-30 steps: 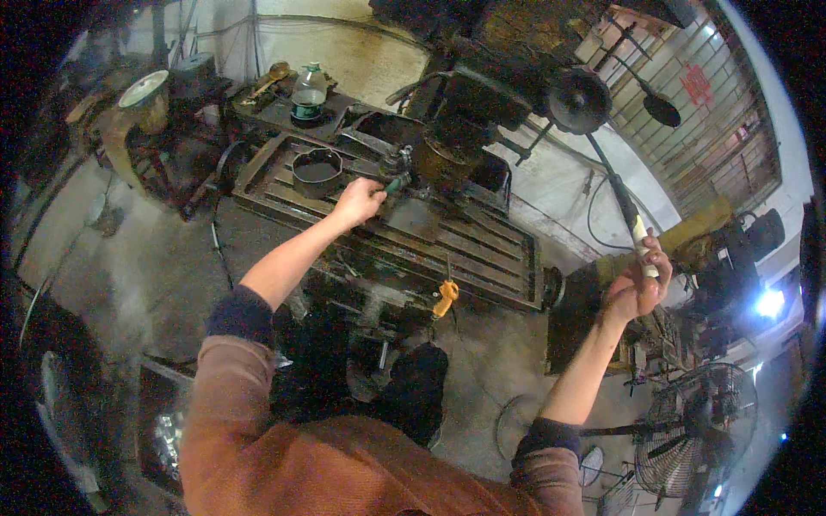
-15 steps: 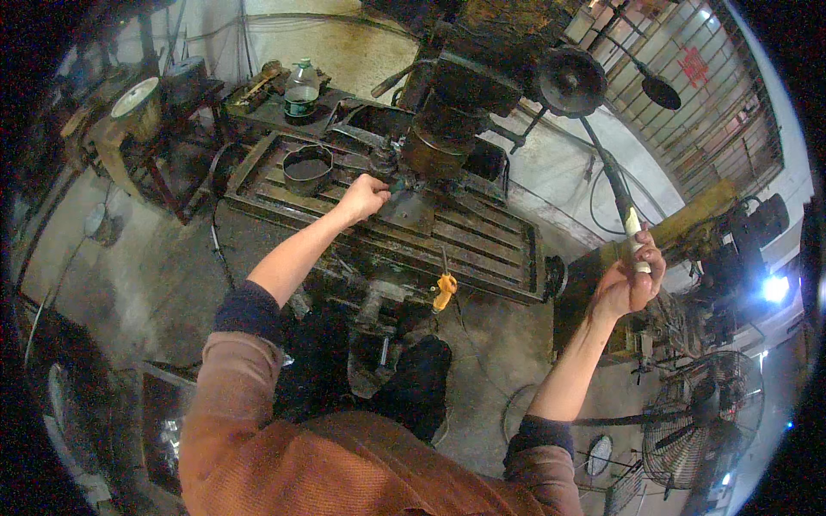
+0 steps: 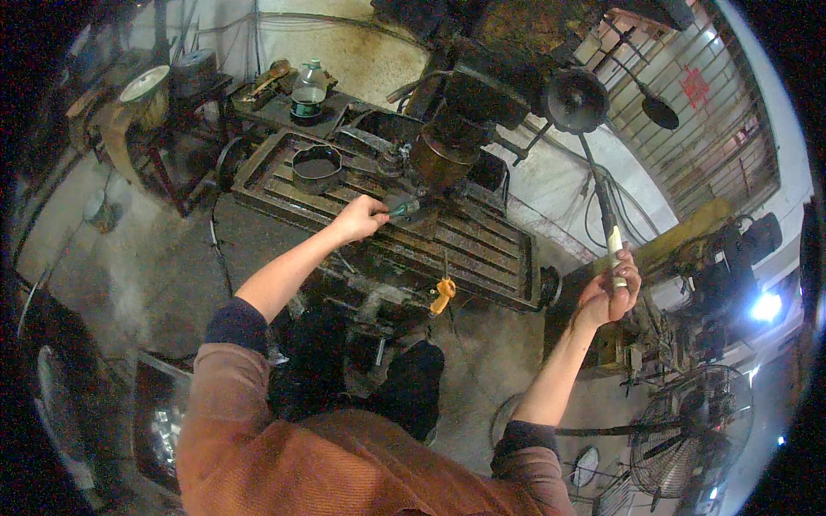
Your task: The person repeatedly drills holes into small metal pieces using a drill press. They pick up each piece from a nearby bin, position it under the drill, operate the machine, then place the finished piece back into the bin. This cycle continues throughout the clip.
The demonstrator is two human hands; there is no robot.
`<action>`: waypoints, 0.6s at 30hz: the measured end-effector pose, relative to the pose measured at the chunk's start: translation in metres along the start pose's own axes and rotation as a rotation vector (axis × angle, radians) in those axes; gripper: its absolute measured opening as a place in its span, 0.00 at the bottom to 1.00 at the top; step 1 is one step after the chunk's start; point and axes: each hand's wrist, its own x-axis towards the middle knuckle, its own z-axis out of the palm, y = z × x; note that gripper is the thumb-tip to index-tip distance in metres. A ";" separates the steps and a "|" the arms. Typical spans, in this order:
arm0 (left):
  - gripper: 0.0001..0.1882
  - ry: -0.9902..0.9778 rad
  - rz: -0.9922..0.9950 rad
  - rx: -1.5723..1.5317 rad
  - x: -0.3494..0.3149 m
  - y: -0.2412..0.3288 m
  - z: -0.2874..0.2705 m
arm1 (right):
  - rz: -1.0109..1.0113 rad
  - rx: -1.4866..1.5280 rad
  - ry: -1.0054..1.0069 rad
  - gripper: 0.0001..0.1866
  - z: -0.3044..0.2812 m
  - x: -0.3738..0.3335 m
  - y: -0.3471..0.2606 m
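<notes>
Fingers of the left hand (image 3: 357,219) pinch a small green-handled tool (image 3: 403,207) over the slotted surface (image 3: 482,249), its tip hidden under the dark machine head (image 3: 447,150). The right hand (image 3: 609,295) wraps the pale-tipped lever (image 3: 614,249); its upper rod blurs against clutter.

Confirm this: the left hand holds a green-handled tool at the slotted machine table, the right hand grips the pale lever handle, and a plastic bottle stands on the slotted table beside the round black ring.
One detail is wrong. The head view shows the plastic bottle on the cluttered bench behind the slotted machine table, not beside the round black ring. The rest stands: the left hand holds the green-handled tool, and the right hand grips the pale lever handle.
</notes>
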 end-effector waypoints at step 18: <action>0.14 -0.013 -0.095 0.153 -0.030 0.063 -0.043 | 0.072 -0.028 0.045 0.16 0.008 0.001 -0.011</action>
